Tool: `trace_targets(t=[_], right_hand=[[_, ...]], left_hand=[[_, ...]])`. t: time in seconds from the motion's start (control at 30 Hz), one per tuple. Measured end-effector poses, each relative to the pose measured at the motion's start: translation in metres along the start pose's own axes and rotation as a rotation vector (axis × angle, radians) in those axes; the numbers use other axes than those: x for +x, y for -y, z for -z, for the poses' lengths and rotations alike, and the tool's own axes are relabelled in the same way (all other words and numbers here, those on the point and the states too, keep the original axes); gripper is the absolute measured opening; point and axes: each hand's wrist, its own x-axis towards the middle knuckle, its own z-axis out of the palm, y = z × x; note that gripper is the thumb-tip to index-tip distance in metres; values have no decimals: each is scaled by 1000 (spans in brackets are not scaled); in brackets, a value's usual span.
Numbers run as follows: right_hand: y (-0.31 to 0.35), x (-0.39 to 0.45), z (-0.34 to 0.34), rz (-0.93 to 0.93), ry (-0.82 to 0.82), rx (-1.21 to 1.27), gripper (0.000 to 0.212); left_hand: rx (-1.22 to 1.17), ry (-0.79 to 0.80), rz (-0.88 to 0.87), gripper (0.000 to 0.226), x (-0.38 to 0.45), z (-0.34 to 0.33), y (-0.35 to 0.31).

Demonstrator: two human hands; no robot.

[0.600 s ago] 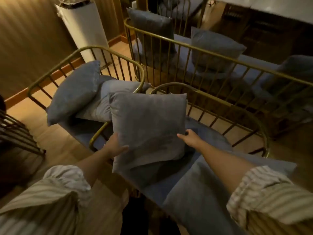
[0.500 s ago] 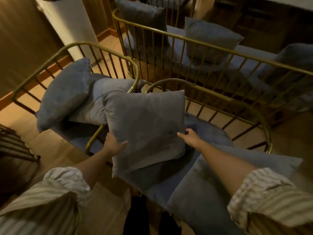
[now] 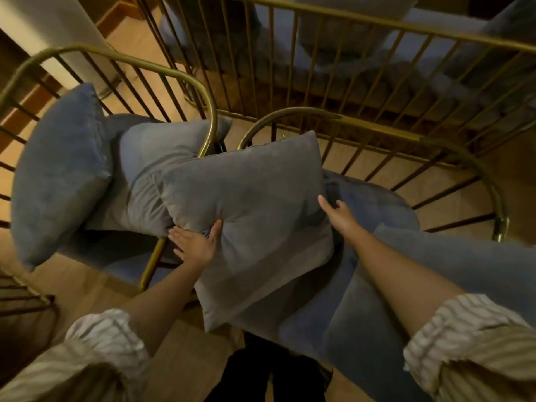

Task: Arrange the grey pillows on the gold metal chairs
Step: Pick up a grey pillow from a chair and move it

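Observation:
A square grey pillow (image 3: 255,216) leans against the left side of the near gold metal chair (image 3: 406,134), over its blue-grey seat. My left hand (image 3: 197,242) presses the pillow's left edge, thumb on its front and fingers spread. My right hand (image 3: 338,216) rests against its right edge, fingers behind it. On the left gold chair (image 3: 121,56) lie a blue-grey pillow (image 3: 61,175) and a lighter grey pillow (image 3: 150,175). Another blue-grey pillow (image 3: 449,274) lies under my right forearm.
A long gold-railed sofa (image 3: 348,21) with more grey pillows stands behind the two chairs. A white column (image 3: 37,27) rises at the upper left. Another metal frame (image 3: 20,297) shows at the left edge. The floor is wood.
The view has tilted down and closer. The pillow has leaned further left over the chair's rail, and my left hand has moved from under its corner onto its left edge.

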Motion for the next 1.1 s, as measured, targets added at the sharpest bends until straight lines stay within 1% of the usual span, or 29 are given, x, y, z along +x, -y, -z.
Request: trace_targets(t=[0.03,0.07,0.13,0.17,0.23,0.3,0.33,0.37,0.43,0.53,0.57,0.63,0.7,0.77,0.83,1.0,1.07,1.1], right_hand=[[1,5,0,-15,3,12,136],[4,5,-2,-30,9,23,130],[6,8,-8,-71,18,47,113],[6,12,-11,-85,31,58,111],[5,18,-18,-72,68,82,120],[1,26,-25,-48,64,128,139],[-2,30,-29,-50,54,156,143],[-4,32,-31,-37,46,184,141],[-8,24,-33,-8,49,201,131],[-24,6,-24,5,37,211,107],[-30,-2,-18,1,28,219,105],[-36,-23,-6,-12,29,221,107],[-39,-43,5,-11,49,211,110],[-37,-66,13,14,57,202,98],[-33,-86,20,69,71,216,83],[4,-129,20,173,213,212,67],[24,-142,8,210,270,211,69],[34,-149,-1,236,288,214,76]], left_hand=[[-14,-15,-23,116,0,-2,2],[-32,-40,-49,114,0,-5,4],[-78,-108,-95,107,-3,-10,6],[-95,-143,-113,104,-3,-12,8],[-133,-187,-118,100,-4,-13,10],[-188,-199,-108,99,-5,-13,10],[-204,-206,-110,96,-6,-11,11],[-214,-215,-117,90,-7,-10,10],[-236,-248,-134,80,-12,-7,10],[-243,-287,-164,71,-29,1,3],[-234,-294,-174,70,-36,6,-2],[-215,-290,-179,73,-49,19,-15],[-190,-275,-174,83,-61,35,-31],[-179,-271,-207,92,-74,54,-41],[-181,-281,-242,93,-86,74,-46],[-259,-313,-248,89,-98,132,-53],[-289,-319,-244,91,-94,156,-57],[-306,-323,-248,92,-91,169,-59]])
